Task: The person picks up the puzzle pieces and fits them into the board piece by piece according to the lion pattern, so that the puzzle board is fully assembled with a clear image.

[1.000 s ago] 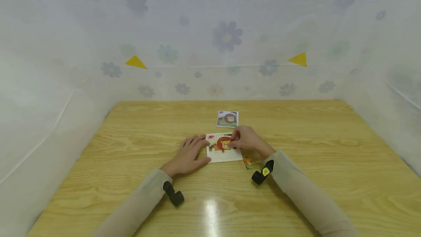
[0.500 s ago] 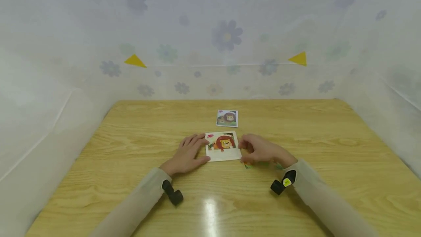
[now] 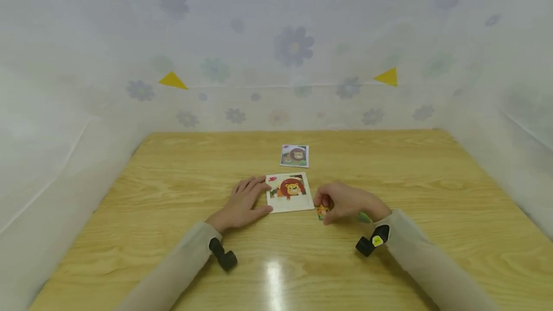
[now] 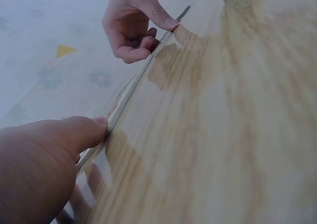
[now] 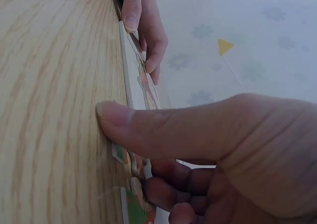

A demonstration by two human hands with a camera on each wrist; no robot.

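A white puzzle board (image 3: 290, 192) with a lion picture lies flat on the wooden table (image 3: 173, 181). My left hand (image 3: 252, 197) rests flat on the table, its straight fingers touching the board's left edge. My right hand (image 3: 326, 206) is just right of the board's near corner and pinches a small orange puzzle piece (image 3: 321, 212) against the table. In the right wrist view the thumb (image 5: 148, 127) presses down beside loose pieces (image 5: 132, 182). The left wrist view shows my left thumb (image 4: 74, 135) at the board's edge (image 4: 131, 92).
A small lion reference card (image 3: 294, 155) lies beyond the board. A green piece (image 3: 364, 217) peeks out beside my right wrist. A floral white sheet (image 3: 294, 47) with yellow triangles walls in the table on three sides.
My right hand left the lion picture on the board, drew back to the right and came down on the loose orange piece. The left hand stayed put.
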